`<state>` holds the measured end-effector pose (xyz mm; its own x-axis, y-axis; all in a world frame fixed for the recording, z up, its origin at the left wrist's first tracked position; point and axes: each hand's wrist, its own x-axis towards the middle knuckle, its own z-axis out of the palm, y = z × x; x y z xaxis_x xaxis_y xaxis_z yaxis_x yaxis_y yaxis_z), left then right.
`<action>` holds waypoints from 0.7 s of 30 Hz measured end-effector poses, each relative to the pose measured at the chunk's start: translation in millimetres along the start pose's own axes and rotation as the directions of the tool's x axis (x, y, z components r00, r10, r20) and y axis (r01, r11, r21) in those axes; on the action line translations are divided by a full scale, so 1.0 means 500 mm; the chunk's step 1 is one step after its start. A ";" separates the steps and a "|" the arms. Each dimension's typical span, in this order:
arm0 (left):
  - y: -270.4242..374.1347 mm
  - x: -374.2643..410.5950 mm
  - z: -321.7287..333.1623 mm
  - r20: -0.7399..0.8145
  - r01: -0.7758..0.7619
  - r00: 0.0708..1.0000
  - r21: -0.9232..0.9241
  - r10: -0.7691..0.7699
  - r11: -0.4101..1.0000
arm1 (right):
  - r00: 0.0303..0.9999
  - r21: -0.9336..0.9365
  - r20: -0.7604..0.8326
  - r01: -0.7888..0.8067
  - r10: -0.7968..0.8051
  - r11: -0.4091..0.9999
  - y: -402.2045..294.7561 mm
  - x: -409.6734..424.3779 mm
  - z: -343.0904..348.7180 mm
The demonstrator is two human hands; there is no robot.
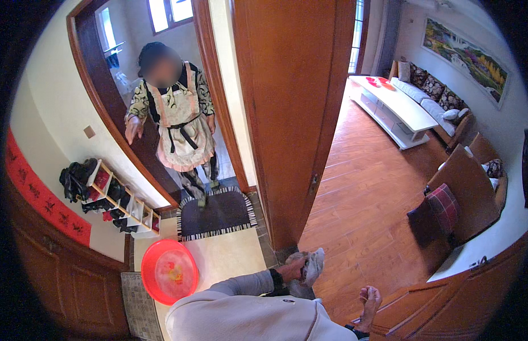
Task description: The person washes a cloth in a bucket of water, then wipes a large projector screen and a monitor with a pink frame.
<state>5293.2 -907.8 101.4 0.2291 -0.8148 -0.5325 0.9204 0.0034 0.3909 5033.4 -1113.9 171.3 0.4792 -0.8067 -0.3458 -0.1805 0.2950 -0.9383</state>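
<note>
My left hand [291, 271] is shut on a crumpled pale cloth [313, 266], held out beyond my body near the foot of a brown wooden door [285, 119]. Lower right, my right hand [370, 300] is raised beside a brown panelled door [434, 298]. Its fingers are loosely curled, and nothing shows in them; whether they are closed cannot be told. A red plastic basin [149, 273] stands on the pale floor tiles to my left, with a coloured pattern on its bottom. Whether it holds water is unclear.
A person in an apron [185, 132] stands in the doorway ahead, behind a dark striped-edge mat [217, 215]. Along the left wall is a shoe rack [121, 202]. A white coffee table [400, 104], a sofa [421, 91] and a chair [462, 192] occupy the wood-floored room at right.
</note>
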 end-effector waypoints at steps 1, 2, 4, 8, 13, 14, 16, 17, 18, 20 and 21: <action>0.001 0.020 -0.014 -0.064 -0.031 0.998 -0.009 0.030 0.999 | 0.999 0.006 0.034 -0.006 0.005 1.000 -0.003 0.029 0.003; 0.002 0.036 -0.029 -0.130 -0.066 0.990 -0.018 0.063 0.998 | 0.997 0.012 0.073 -0.012 0.011 1.000 -0.008 0.060 0.006; 0.032 0.019 0.135 0.082 -0.371 0.928 0.303 0.364 0.878 | 0.999 0.007 -0.028 -0.015 0.016 1.000 -0.017 0.140 -0.060; 0.059 0.072 0.114 -0.227 -0.279 0.934 0.026 0.277 0.960 | 0.988 -0.051 0.149 -0.031 0.038 0.998 -0.094 0.255 -0.024; 0.111 0.144 0.280 0.010 -0.491 0.827 0.499 0.562 0.714 | 0.983 -0.133 0.178 -0.018 0.042 0.991 -0.200 0.466 -0.105; 0.113 0.193 0.296 0.046 -0.577 0.740 0.558 0.672 0.596 | 0.984 -0.128 0.174 -0.022 0.045 0.991 -0.221 0.508 -0.120; 0.110 0.263 0.295 -0.186 -0.218 0.969 -0.353 0.161 0.910 | 0.978 -0.118 0.194 -0.050 0.073 0.992 -0.237 0.554 -0.166; 0.099 0.290 0.312 -0.226 -0.269 0.950 -0.228 0.218 0.936 | 0.974 -0.109 0.202 -0.081 0.102 0.991 -0.241 0.585 -0.192; 0.088 0.315 0.333 -0.250 -0.310 0.927 -0.091 0.279 0.946 | 0.971 -0.093 0.207 -0.105 0.122 0.990 -0.242 0.616 -0.220; 0.094 0.352 0.403 -0.103 -0.523 0.816 0.291 0.569 0.801 | 0.970 -0.053 0.193 -0.137 0.145 0.989 -0.247 0.705 -0.272; 0.093 0.357 0.434 -0.043 -0.612 0.716 0.440 0.696 0.657 | 0.968 -0.027 0.192 -0.157 0.159 0.987 -0.262 0.726 -0.269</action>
<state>5308.1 -1178.8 187.6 0.8187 -0.5565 -0.1416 0.3250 0.2457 0.9133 5115.5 -1514.3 169.4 0.6004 -0.6357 -0.4852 -0.2765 0.4043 -0.8719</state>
